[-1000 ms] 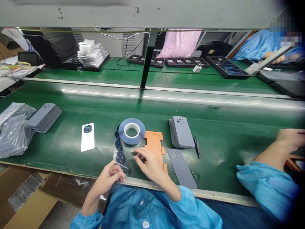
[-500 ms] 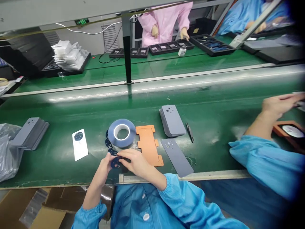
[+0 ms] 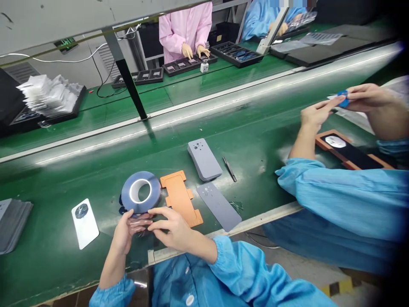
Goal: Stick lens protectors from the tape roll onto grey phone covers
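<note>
A roll of blue film tape (image 3: 128, 192) with a white core is at the front of the bench. My left hand (image 3: 120, 234) grips its near edge with the thumb on top; its fingers show reddish, apparently through clear film. My right hand (image 3: 175, 230) has its index finger at the roll's near rim and other fingertips close to the left fingers, seemingly on the film. Dark round pieces (image 3: 122, 209) peek out at the roll's left side, mostly hidden. Right of the roll lies an orange fixture plate (image 3: 180, 198). To the left rests a white phone back panel (image 3: 87, 228) with a dark camera circle.
Beyond the orange plate are a stack of grey phone-shaped sheets (image 3: 206, 160), one loose sheet (image 3: 220, 209) and black tweezers (image 3: 230, 169). Another grey stack (image 3: 14, 224) sits far left. A co-worker's arms (image 3: 319, 179) reach in at right, beside an orange fixture (image 3: 322, 140).
The view has swung right. My hands have shifted from the dark round pieces to the roll's near edge, and the roll has come slightly closer, covering most of those pieces.
</note>
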A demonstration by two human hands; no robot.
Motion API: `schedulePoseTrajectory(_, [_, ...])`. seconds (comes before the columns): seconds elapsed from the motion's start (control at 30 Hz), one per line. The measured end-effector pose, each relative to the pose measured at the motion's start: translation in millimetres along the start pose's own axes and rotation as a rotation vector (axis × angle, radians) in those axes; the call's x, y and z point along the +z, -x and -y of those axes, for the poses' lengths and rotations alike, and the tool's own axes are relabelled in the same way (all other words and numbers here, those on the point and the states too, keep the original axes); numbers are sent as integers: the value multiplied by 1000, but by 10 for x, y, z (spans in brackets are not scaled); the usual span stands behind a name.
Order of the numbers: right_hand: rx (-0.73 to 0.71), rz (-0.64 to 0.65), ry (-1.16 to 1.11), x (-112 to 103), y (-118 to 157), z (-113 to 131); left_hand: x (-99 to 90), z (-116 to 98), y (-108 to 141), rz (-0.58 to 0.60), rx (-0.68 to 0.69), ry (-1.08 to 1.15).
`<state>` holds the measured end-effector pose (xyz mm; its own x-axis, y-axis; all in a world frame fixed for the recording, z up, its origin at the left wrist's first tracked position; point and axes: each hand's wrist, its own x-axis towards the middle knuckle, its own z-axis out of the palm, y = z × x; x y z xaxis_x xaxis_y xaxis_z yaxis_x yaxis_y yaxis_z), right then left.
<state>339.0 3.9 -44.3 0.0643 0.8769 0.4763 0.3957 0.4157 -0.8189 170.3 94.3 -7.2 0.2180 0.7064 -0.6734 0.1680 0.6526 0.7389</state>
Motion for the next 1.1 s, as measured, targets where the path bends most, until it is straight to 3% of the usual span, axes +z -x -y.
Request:
schedulePoseTrajectory(0.17, [239,-52,-250,-613,0,81,-53,-162,-101,-14,13,-14])
schedulePoseTrajectory(0.33, [632,-102,-345,-1215,-37,-210,-152,-305,-256,-74,84,-94])
schedulePoseTrajectory(0.4, [710,-41,-381,-1322,-94,-343,-204,-345,-241,-230,154,-251])
schedulePoseTrajectory(0.5, [678,46,-329,-1334,-213,-486,-183,-357,-49,-713,377,-577])
schedulePoseTrajectory(0.57, [641,83,-231,-1274,-307,-542,-44,-321,136,-977,618,-588])
schedulePoseTrajectory(0.6, [625,97,-171,-1235,-357,-562,64,-290,212,-1004,734,-520])
schedulePoseTrajectory(0.63, [605,113,-107,-1195,-408,-578,189,-253,260,-977,803,-486])
schedulePoseTrajectory(0.67, [576,126,-43,-1155,-458,-592,323,-213,271,-857,818,-492])
schedulePoseTrajectory(0.77, [468,152,137,-1056,-584,-637,679,-98,64,-291,673,-467])
schedulePoseTrajectory(0.8, [447,155,180,-1031,-612,-656,759,-72,-63,-199,629,-431])
schedulePoseTrajectory(0.93, [472,111,207,-957,-640,-742,876,-41,-538,-104,593,-422])
schedulePoseTrajectory(1.1, [491,1,120,-890,-604,-823,868,-71,-715,-31,529,-433])
